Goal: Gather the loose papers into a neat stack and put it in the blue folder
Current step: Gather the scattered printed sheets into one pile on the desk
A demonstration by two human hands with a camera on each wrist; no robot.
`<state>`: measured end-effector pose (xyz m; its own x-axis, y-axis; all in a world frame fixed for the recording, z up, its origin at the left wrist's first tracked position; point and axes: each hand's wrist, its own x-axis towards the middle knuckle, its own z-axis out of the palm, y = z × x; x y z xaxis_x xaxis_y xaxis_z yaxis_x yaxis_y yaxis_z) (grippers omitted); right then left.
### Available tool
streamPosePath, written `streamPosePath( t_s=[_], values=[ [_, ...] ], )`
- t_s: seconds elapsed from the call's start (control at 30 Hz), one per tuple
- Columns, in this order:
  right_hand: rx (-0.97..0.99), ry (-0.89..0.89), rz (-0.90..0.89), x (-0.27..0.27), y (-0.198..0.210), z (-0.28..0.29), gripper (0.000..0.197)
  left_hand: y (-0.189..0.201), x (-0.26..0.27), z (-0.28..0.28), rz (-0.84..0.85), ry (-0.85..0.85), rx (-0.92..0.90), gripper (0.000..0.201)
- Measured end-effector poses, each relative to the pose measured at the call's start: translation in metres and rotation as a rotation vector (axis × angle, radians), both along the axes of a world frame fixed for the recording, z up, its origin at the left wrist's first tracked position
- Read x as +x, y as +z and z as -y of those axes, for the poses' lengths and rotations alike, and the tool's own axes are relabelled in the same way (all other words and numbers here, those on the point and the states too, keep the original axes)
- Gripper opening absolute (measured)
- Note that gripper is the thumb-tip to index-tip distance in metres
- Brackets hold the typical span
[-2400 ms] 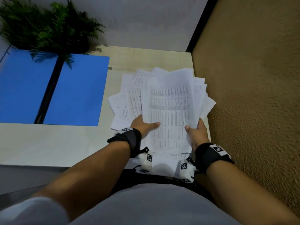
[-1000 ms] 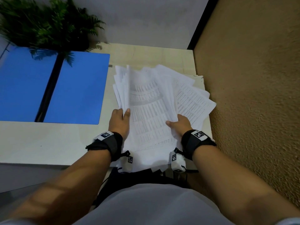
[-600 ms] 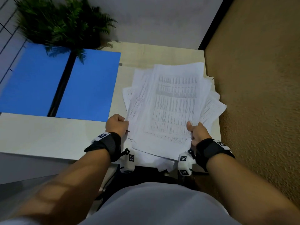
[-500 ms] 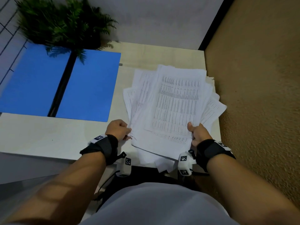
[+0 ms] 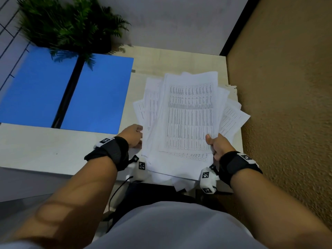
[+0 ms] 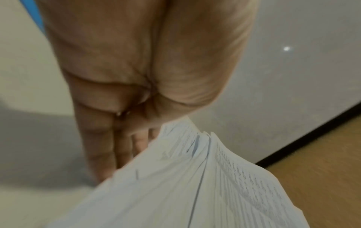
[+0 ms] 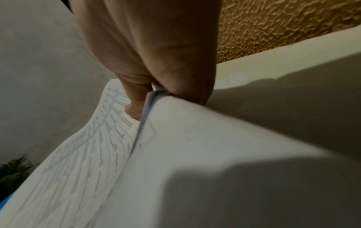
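Note:
A fanned bundle of printed white papers (image 5: 190,119) is lifted at its near end over the right side of the pale table (image 5: 45,150). My right hand (image 5: 212,142) pinches its near right corner, thumb on top and fingers beneath; the right wrist view shows that pinch on the papers (image 7: 175,169). My left hand (image 5: 136,135) is at the bundle's left edge. In the left wrist view its fingers (image 6: 97,146) lie straight behind the papers (image 6: 195,185), with the thumb hidden. The blue folder (image 5: 97,94) lies open and flat to the left, a black spine down its middle.
A green fern-like plant (image 5: 68,26) stands at the back left, overhanging the folder. A rough tan wall (image 5: 287,105) runs along the table's right edge, close to the papers. A few sheets hang over the near table edge by my wrists.
A second ago both hands were spreading the sheets apart. Now the right hand pinches the near right corner and the left hand has dropped to the left edge; the fan looks narrower.

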<state>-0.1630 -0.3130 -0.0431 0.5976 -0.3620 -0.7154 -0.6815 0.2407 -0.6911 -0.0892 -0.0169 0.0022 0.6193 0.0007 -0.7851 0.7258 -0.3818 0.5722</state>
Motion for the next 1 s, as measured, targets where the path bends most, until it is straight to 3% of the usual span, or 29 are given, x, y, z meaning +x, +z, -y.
streamPosePath(
  t_s=[0.07, 0.13, 0.2, 0.27, 0.33, 0.4, 0.47, 0.57, 0.7, 0.87, 1.0],
  values=[
    [-0.012, 0.037, -0.032, 0.000, 0.002, -0.001, 0.034, -0.001, 0.004, 0.008, 0.065, 0.094, 0.066, 0.027],
    [-0.030, 0.073, -0.031, 0.001, 0.003, -0.001, 0.032, -0.003, 0.001, 0.016, 0.108, 0.046, 0.217, 0.038],
    [-0.037, 0.074, -0.020, 0.003, 0.002, -0.001, 0.031, 0.000, -0.008, 0.028, 0.104, 0.013, 0.238, 0.036],
    [-0.016, 0.079, -0.028, 0.004, 0.000, 0.001, 0.035, -0.001, -0.015, 0.035, 0.093, -0.070, 0.272, 0.032],
    [-0.047, 0.134, -0.043, 0.004, 0.004, 0.001, 0.030, -0.005, -0.015, 0.036, 0.067, -0.257, 0.377, 0.032],
    [-0.095, 0.207, -0.047, 0.006, 0.013, 0.001, 0.020, -0.005, -0.013, 0.034, 0.045, -0.116, 0.338, 0.033],
    [-0.145, 0.277, -0.048, 0.010, 0.018, 0.001, 0.022, -0.009, -0.012, 0.032, 0.148, 0.050, 0.359, 0.040],
    [-0.208, 0.411, -0.075, 0.017, 0.020, -0.001, 0.029, -0.004, -0.010, 0.042, 0.122, 0.109, 0.295, 0.060],
    [-0.281, 0.589, -0.093, 0.024, 0.030, -0.012, 0.038, -0.006, -0.005, 0.050, 0.098, 0.165, 0.254, 0.066],
    [-0.212, 0.444, 0.038, 0.018, 0.029, -0.035, 0.075, -0.016, -0.010, 0.045, 0.141, 0.163, 0.153, 0.075],
    [-0.250, 0.347, 0.054, 0.011, 0.028, -0.033, 0.024, -0.035, -0.014, 0.021, 0.139, 0.169, -0.008, 0.098]
  ],
)
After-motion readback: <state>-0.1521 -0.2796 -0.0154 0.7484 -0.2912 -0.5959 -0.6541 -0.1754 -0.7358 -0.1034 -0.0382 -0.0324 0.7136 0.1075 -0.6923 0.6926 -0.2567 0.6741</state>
